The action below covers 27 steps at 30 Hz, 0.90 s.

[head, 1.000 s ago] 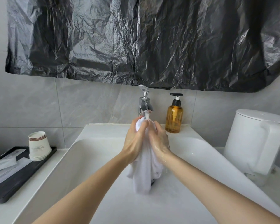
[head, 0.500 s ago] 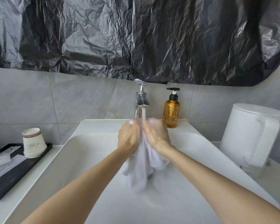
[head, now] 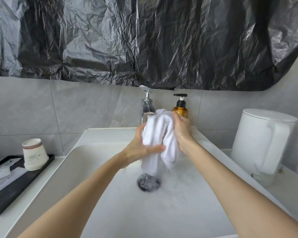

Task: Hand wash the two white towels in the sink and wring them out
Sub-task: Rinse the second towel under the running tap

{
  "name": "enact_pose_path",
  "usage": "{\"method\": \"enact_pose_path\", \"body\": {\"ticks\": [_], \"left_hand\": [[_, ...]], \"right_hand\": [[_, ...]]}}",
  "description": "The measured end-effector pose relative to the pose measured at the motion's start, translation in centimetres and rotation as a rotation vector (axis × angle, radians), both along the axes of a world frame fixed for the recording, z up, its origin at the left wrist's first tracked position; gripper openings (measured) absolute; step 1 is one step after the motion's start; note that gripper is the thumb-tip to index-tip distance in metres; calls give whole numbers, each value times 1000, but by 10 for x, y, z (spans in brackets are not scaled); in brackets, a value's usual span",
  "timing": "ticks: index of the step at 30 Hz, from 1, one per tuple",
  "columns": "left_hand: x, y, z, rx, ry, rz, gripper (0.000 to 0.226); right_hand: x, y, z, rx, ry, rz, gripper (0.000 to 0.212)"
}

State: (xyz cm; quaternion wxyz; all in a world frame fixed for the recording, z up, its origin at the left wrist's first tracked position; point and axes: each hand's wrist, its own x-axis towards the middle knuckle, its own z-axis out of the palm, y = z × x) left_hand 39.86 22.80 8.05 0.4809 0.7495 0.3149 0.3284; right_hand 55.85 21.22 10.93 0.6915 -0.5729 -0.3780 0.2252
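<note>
Two bare hands hold a bunched white towel above the sink, just in front of the faucet; the left hand grips its lower folds; the right hand clasps its right side; the drain lies below.

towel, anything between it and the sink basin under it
Nothing visible. The left hand and right hand grip the white towel; its tail hangs freely above the sink basin, over the drain.
</note>
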Motion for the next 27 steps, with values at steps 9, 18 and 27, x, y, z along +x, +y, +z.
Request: {"method": "enact_pose_path", "body": {"ticks": [9, 18, 27], "left_hand": [[1, 9, -6, -126, -261, 133, 76], [20, 12, 5, -219, -357, 152, 69], [35, -8, 0, -236, -398, 632, 44]], "right_hand": [[15, -12, -2, -112, 43, 41, 19], [-12, -19, -5, -100, -280, 232, 17], [-45, -12, -25, -158, -381, 59, 35]]}}
